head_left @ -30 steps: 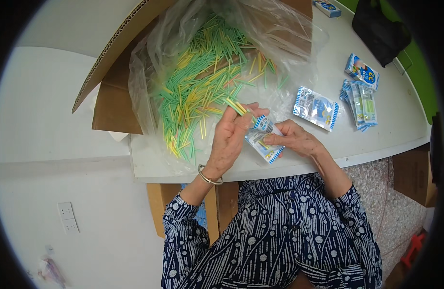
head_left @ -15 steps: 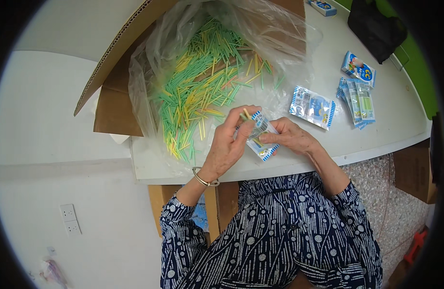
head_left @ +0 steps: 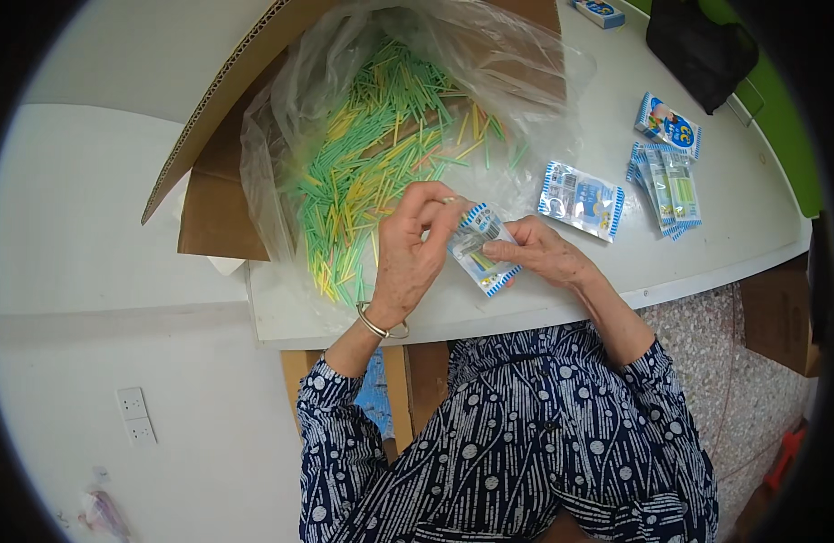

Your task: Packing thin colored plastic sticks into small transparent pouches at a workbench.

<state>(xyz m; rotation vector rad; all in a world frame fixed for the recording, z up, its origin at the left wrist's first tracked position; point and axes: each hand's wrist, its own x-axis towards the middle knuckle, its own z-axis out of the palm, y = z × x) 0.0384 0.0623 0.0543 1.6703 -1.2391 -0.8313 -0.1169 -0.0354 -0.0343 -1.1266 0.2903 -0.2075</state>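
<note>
A small clear packet (head_left: 483, 250) with blue striped ends and some yellow-green sticks inside is tilted over the table's front edge. My right hand (head_left: 551, 253) grips it, thumb on its front face. Close against the packet's upper left side, my left hand (head_left: 412, 246) has its fingers curled together; a pale tip shows at them, too small to name. A heap of thin green, yellow and a few pink sticks (head_left: 363, 181) lies just beyond my left hand, on a clear plastic bag (head_left: 272, 172) spilling from a cardboard box (head_left: 222, 213).
Right of my hands lies a flat packet (head_left: 582, 201). Farther right are several overlapping filled packets (head_left: 668, 190) and a small blue-and-white box (head_left: 671, 125). A similar box (head_left: 598, 12) and a black bag (head_left: 702, 54) are at the back of the white table (head_left: 707, 258).
My left fingers have drawn up and left from the packet's opening. The sticks seen poking up there before no longer show. My right hand keeps its hold on the packet.
</note>
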